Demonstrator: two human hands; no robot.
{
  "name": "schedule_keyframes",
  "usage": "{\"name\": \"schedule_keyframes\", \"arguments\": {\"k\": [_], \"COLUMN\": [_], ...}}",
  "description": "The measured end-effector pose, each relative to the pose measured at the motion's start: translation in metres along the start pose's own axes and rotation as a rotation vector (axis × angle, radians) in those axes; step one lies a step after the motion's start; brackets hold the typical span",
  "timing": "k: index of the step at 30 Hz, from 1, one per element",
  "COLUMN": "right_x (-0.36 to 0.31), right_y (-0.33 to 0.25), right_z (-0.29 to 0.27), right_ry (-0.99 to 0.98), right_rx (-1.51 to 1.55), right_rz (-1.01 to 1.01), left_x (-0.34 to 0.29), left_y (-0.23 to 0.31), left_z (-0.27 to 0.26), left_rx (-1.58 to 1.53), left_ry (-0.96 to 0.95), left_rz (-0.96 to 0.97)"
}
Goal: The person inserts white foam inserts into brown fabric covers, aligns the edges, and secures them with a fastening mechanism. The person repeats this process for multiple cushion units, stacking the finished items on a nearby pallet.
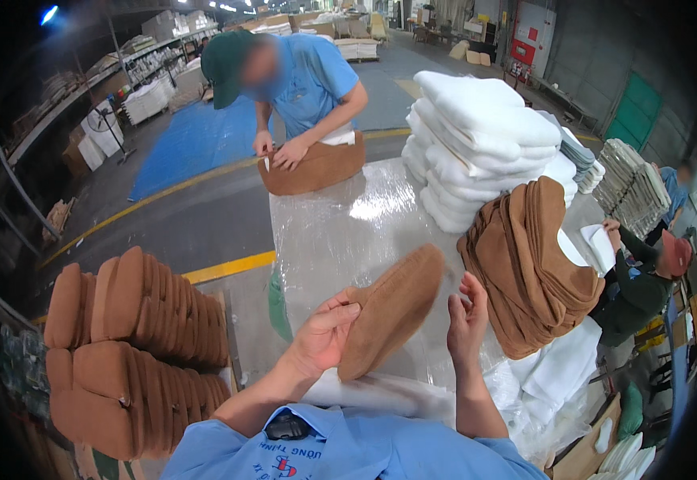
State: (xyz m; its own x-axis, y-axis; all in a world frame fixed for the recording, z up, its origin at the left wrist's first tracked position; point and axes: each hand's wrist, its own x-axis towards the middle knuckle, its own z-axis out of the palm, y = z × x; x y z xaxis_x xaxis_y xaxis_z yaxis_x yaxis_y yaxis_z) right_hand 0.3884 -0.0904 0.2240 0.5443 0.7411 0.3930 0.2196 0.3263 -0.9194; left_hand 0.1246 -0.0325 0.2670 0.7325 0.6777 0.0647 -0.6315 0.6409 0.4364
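Observation:
A brown fabric-covered cushion (396,308) is tilted up in front of my chest, above the plastic-covered table (324,232). My left hand (326,332) grips its left edge, the thumb on the near face and the fingers behind. My right hand (467,316) is off the cushion's right side, its fingers loosely curled and apart, holding nothing. To the right of that hand lies a pile of brown fabric covers (524,272). Across the table, a co-worker in a blue shirt (312,80) has both hands on another brown cushion (312,168).
White padding (476,144) is stacked high at the table's far right. Finished-looking brown cushions (148,344) stand in rows at my left. White sheets and clear plastic (552,376) lie by my right elbow. Another person in a red cap (672,254) is at the right.

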Motion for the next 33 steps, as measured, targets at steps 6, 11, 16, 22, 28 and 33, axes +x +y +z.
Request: {"name": "schedule_keyframes", "arguments": {"k": [6, 11, 16, 22, 28, 33], "right_x": [-0.043, -0.038, -0.048, 0.045, 0.082, 0.057], "right_y": [-0.079, -0.061, -0.055, -0.041, 0.004, 0.012], "right_z": [0.038, 0.044, 0.047, 0.014, -0.001, 0.009], "right_ry": [-0.489, -0.488, -0.621, -0.372, -0.732, -0.673], "right_rx": [-0.104, -0.145, -0.067, 0.130, 0.363, 0.473], "right_rz": [-0.172, -0.117, -0.089, 0.033, 0.240, 0.173], "left_x": [0.027, 0.034, 0.032, 0.015, 0.010, -0.003], "left_y": [-0.016, -0.023, -0.013, -0.006, -0.014, -0.010], "left_z": [0.023, 0.026, 0.016, 0.023, 0.052, 0.036], "left_rx": [0.128, 0.158, 0.068, 0.228, 0.396, 0.403], "left_ry": [0.185, 0.258, 0.328, 0.187, 0.172, 0.230], "left_rz": [0.229, 0.290, 0.332, 0.253, 0.153, 0.141]}}
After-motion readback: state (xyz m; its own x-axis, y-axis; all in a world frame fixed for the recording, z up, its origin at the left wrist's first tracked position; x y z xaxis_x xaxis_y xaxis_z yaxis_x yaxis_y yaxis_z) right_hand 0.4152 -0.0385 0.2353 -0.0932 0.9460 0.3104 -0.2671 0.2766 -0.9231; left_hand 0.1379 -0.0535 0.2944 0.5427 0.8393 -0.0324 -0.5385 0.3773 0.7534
